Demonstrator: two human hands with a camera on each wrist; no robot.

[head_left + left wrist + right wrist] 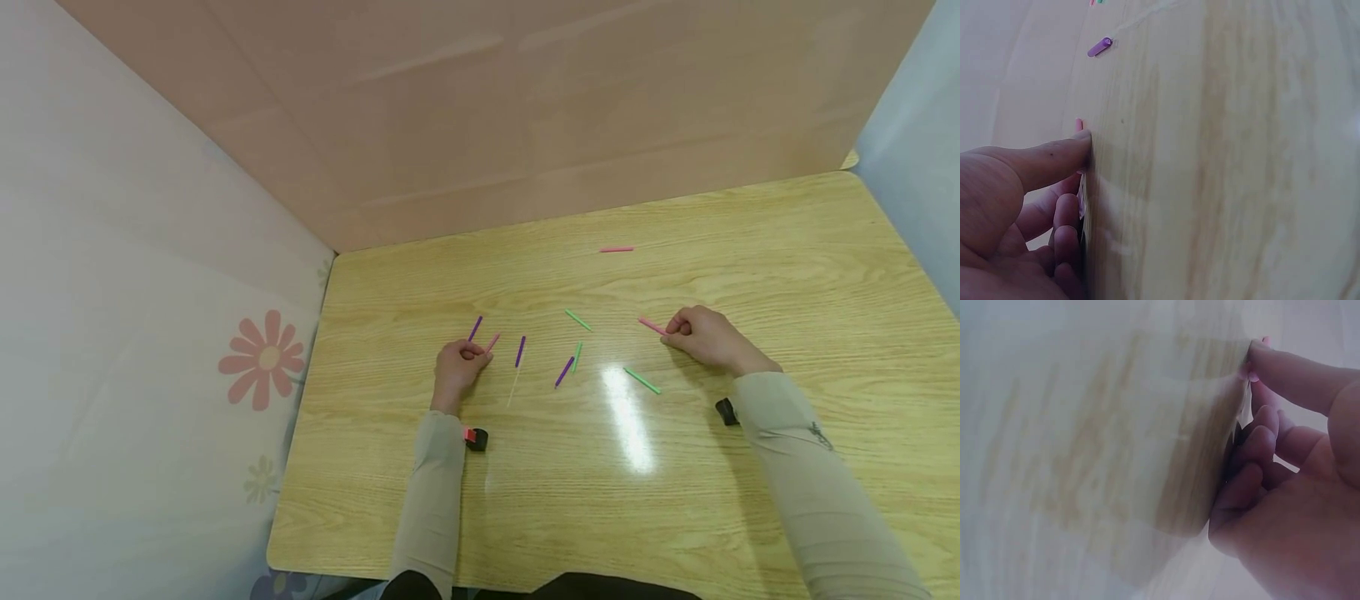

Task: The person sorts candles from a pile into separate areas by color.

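In the head view my left hand [459, 371] pinches a short pink stick [492, 342] between thumb and finger, low over the table. A purple stick [476, 327] lies just beyond its fingers, partly covered by them. Another purple stick [520, 352] is to its right, and it shows in the left wrist view as a purple stick [1099, 47] too. My right hand [705, 337] pinches the near end of a second pink stick [651, 325], which points away to the left. In the right wrist view the curled fingers hide most of that pink stick [1265, 341].
Between the hands lie a third purple stick [565, 372] and green sticks [577, 320], [577, 357], [642, 381]. One pink stick [617, 249] lies near the back of the wooden table [375, 483]. A brown panel [525, 125] rises behind the table, and a flowered wall covering [165, 333] stands left.
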